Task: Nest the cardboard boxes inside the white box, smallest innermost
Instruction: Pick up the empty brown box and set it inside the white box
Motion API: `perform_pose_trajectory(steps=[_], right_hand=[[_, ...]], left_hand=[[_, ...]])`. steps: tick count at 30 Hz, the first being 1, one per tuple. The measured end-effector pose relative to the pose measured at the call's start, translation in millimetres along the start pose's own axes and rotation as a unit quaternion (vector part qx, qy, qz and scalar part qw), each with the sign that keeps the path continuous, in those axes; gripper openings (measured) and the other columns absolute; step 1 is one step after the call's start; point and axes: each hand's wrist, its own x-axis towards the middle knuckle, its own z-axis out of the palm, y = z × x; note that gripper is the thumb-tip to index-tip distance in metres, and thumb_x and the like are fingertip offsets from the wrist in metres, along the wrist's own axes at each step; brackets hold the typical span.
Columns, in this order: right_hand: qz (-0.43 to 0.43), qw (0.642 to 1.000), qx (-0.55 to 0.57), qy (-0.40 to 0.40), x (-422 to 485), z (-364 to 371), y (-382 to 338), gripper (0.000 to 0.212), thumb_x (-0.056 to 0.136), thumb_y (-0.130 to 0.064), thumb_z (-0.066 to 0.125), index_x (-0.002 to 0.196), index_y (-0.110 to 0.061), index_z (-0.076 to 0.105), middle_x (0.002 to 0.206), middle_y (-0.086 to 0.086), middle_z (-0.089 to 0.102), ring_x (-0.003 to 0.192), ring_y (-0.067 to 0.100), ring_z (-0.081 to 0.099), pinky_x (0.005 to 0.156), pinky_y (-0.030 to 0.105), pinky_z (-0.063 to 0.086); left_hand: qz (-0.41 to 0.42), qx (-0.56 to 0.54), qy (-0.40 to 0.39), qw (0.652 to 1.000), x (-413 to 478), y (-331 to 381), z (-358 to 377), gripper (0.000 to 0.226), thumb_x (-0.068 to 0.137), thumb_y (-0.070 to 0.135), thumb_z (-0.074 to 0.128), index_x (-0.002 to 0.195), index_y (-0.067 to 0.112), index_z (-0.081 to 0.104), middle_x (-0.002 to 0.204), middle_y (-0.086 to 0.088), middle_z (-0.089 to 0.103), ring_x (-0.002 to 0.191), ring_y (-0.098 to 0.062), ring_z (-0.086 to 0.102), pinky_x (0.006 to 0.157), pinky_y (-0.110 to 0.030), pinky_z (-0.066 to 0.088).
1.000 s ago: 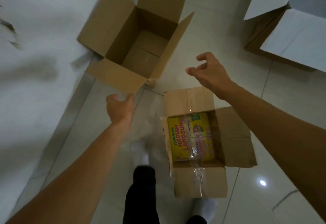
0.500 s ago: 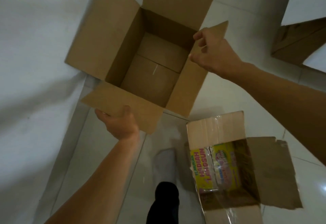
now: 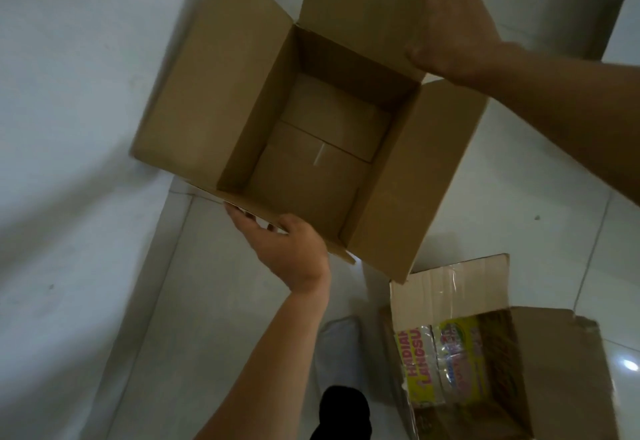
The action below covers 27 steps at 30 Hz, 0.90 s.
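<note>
A plain brown cardboard box [image 3: 242, 100] with all flaps open fills the upper middle; nothing lies inside it. My left hand [image 3: 287, 252] grips its near wall, where the near flap is folded down out of sight. My right hand [image 3: 450, 24] grips its far right corner at the back flap. A smaller, worn cardboard box [image 3: 540, 353] with yellow printed lining and clear tape lies open on the floor at the lower right. The white box is out of view.
White floor tiles [image 3: 536, 225] surround the boxes. A pale wall [image 3: 69, 128] runs along the left. My leg in dark trousers [image 3: 343, 412] and a white sock [image 3: 337, 346] show at the bottom centre, beside the small box.
Both hands have closed on the brown box, left on the near side, right on the far corner. The box now looks larger and closer, and the white box has left the view.
</note>
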Motion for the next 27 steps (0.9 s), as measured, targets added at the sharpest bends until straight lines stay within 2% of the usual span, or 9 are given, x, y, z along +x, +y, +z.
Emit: perform_pose_trajectory(steps=[4, 7, 10, 13, 15, 17, 21, 24, 27], right_hand=[[0.008, 0.999, -0.041, -0.014, 17, 3, 3, 0.078, 0.081, -0.018, 0.065, 0.144, -0.016, 0.020, 0.154, 0.020, 0.014, 0.144, 0.036, 0.011, 0.116, 0.054, 0.013], [0.019, 0.999, -0.039, -0.031, 26, 3, 6, 0.080, 0.081, -0.018, 0.065, 0.145, -0.016, 0.018, 0.156, 0.021, 0.011, 0.145, 0.036, 0.008, 0.116, 0.055, 0.009], [0.027, 0.997, -0.024, -0.072, 33, 3, 8, 0.081, 0.081, -0.017, 0.064, 0.146, -0.014, 0.016, 0.154, 0.021, 0.019, 0.143, 0.036, 0.017, 0.116, 0.056, 0.010], [0.039, 0.994, -0.024, -0.097, 38, 3, 10, 0.079, 0.080, -0.018, 0.065, 0.144, -0.011, 0.020, 0.145, 0.023, 0.033, 0.134, 0.039, 0.032, 0.112, 0.057, 0.021], [0.044, 0.995, -0.019, -0.092, 41, 2, 9, 0.076, 0.079, -0.017, 0.065, 0.141, -0.011, 0.023, 0.134, 0.024, 0.042, 0.122, 0.042, 0.044, 0.104, 0.057, 0.033], [0.049, 0.996, -0.041, -0.069, 43, 1, 7, 0.072, 0.079, -0.017, 0.065, 0.139, -0.010, 0.026, 0.128, 0.025, 0.045, 0.114, 0.042, 0.047, 0.097, 0.054, 0.041], [0.045, 0.992, -0.108, -0.052, 40, 6, 6, 0.070, 0.078, -0.021, 0.064, 0.138, -0.006, 0.029, 0.131, 0.026, 0.041, 0.118, 0.043, 0.041, 0.095, 0.052, 0.038], [0.030, 0.990, -0.126, -0.050, 34, 7, 11, 0.068, 0.080, -0.018, 0.061, 0.138, -0.007, 0.028, 0.130, 0.027, 0.042, 0.116, 0.043, 0.041, 0.092, 0.051, 0.038], [0.019, 0.993, -0.104, -0.061, 27, 5, 20, 0.057, 0.082, -0.014, 0.056, 0.134, -0.013, 0.031, 0.110, 0.025, 0.052, 0.095, 0.039, 0.051, 0.077, 0.047, 0.042]], left_hand=[[0.004, -0.004, -0.013, 1.000, 1, -1, 0, 0.078, 0.083, -0.009, 0.040, 0.148, 0.027, 0.015, 0.146, -0.005, 0.039, 0.120, -0.017, 0.054, 0.098, -0.043, 0.048], [0.007, -0.005, -0.016, 1.000, 1, -1, -2, 0.079, 0.084, -0.010, 0.039, 0.149, 0.027, 0.015, 0.146, -0.006, 0.038, 0.118, -0.017, 0.055, 0.096, -0.040, 0.050], [0.010, -0.001, -0.018, 1.000, 2, -1, -1, 0.078, 0.085, -0.011, 0.039, 0.149, 0.024, 0.014, 0.147, -0.007, 0.037, 0.123, -0.019, 0.051, 0.099, -0.038, 0.047], [0.018, 0.000, -0.015, 1.000, 1, 2, 1, 0.076, 0.084, -0.013, 0.039, 0.149, 0.022, 0.016, 0.145, -0.006, 0.040, 0.122, -0.016, 0.052, 0.098, -0.028, 0.048], [0.015, 0.001, -0.013, 1.000, 1, 4, 3, 0.076, 0.085, -0.012, 0.040, 0.148, 0.023, 0.017, 0.144, -0.006, 0.040, 0.120, -0.014, 0.053, 0.097, -0.031, 0.049], [0.008, 0.005, -0.015, 1.000, 2, 5, 5, 0.076, 0.085, -0.012, 0.040, 0.148, 0.024, 0.017, 0.145, -0.006, 0.039, 0.118, -0.013, 0.054, 0.097, -0.032, 0.049], [-0.005, 0.010, -0.016, 1.000, 3, 8, 9, 0.078, 0.085, -0.012, 0.041, 0.149, 0.025, 0.015, 0.145, -0.004, 0.039, 0.109, -0.005, 0.057, 0.093, -0.024, 0.049], [-0.004, 0.017, -0.018, 1.000, 7, 10, 11, 0.077, 0.085, -0.011, 0.041, 0.149, 0.023, 0.015, 0.143, -0.002, 0.039, 0.105, 0.004, 0.056, 0.086, -0.012, 0.049], [0.007, 0.033, -0.027, 0.999, 15, 12, 10, 0.077, 0.085, -0.009, 0.042, 0.149, 0.024, 0.015, 0.134, 0.008, 0.040, 0.099, 0.017, 0.053, 0.078, -0.005, 0.047]])
